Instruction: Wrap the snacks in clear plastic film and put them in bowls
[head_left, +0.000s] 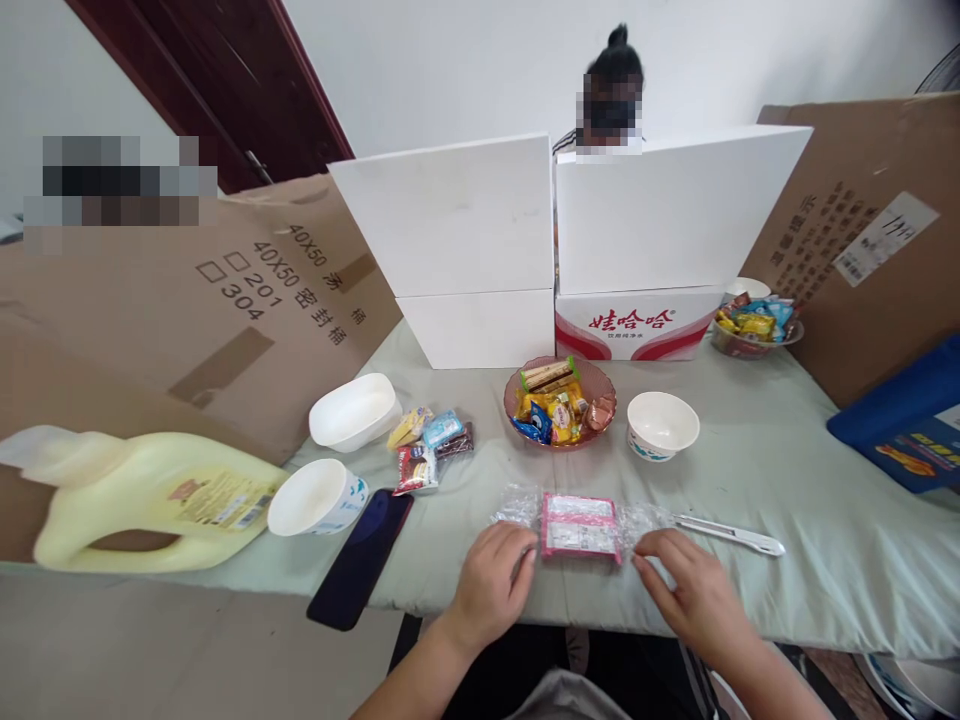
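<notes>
Flat, pink packet (pixel 580 526) long axis left-right, left hand (pixel 491 585), right hand (pixel 694 590) pinching its clear ends.

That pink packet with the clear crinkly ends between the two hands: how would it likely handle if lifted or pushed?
The pink packet lies flat and thin, so it is probably light and unlikely to roll. Its clear film ends look crumpled, so they would likely flop and crackle rather than hold shape. The left hand and right hand touch those ends; glossy film may be somewhat slippery.
</notes>
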